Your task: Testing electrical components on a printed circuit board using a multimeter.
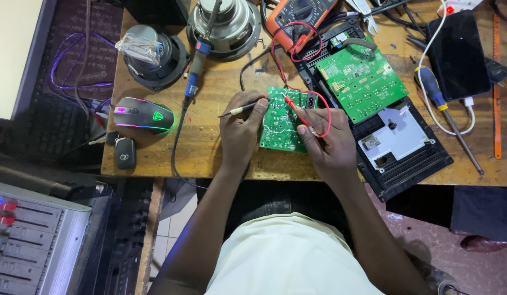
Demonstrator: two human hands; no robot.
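Two green circuit boards: small rectangular green circuit board [279, 121]; left hand [240, 131] pinching black probe [238, 110], right hand [329, 143] pinching red probe [295, 110]

I saw the small circuit board [281, 123] lying near the front edge of the worktop [210, 158], between my left hand [241, 128] and right hand [330, 142]. To its right lay the open device case [406, 158], reaching over the front edge, with a larger board [363, 82] on its rear part. The multimeter [300, 13] sat behind them at the back edge. The mouse [143, 114] lay toward the left edge, with two speakers [155, 54] behind it. The phone [458, 54] lay at the back right corner.
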